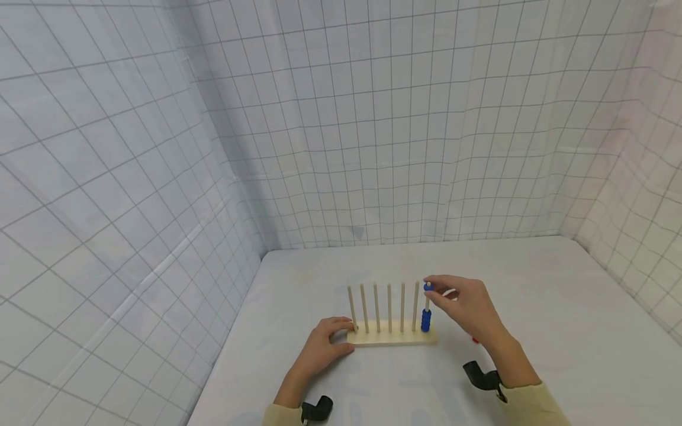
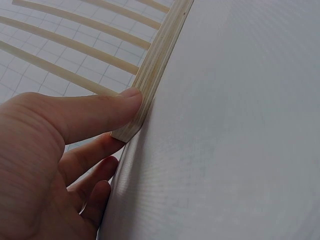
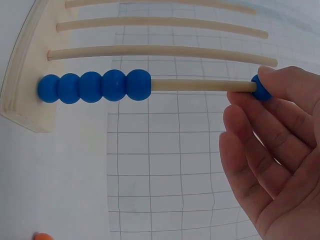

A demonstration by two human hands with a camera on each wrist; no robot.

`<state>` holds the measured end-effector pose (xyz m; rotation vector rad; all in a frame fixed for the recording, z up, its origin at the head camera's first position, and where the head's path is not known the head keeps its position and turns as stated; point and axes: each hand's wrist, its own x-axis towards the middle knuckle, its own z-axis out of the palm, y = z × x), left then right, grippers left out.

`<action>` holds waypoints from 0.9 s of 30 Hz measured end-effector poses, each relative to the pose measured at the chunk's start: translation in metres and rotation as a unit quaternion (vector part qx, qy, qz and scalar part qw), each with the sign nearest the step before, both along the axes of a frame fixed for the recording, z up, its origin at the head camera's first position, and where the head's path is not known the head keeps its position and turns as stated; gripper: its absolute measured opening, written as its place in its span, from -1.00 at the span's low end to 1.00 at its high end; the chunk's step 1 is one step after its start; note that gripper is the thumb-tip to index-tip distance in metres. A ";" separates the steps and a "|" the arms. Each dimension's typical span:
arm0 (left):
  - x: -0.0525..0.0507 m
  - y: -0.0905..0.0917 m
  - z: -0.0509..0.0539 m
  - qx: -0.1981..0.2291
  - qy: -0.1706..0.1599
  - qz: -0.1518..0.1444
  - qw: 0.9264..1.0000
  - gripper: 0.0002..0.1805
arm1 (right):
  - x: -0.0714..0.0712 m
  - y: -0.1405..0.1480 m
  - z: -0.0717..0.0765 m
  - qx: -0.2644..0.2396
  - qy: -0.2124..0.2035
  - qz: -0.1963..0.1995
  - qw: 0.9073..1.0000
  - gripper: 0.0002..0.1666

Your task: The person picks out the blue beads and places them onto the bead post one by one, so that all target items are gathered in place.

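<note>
A wooden peg rack with several upright pegs stands on the table. Blue beads are stacked at the base of its rightmost peg. My right hand pinches one more blue bead between thumb and fingers at that peg's tip, the bead round the peg's end. My left hand grips the left end of the rack's base, thumb on the near edge in the left wrist view. The other pegs carry no beads.
A small red thing lies on the table, mostly behind the right forearm. At the lower left of the right wrist view shows the edge of an orange thing. Grid-patterned white cloth hangs around the table.
</note>
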<state>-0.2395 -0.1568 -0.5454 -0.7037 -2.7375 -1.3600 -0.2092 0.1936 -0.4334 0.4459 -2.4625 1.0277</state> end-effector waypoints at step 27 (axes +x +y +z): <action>0.002 0.000 0.001 0.012 -0.013 0.006 1.000 -0.59 | 0.002 -0.001 -0.014 -0.015 -0.020 -0.003 1.000 -0.68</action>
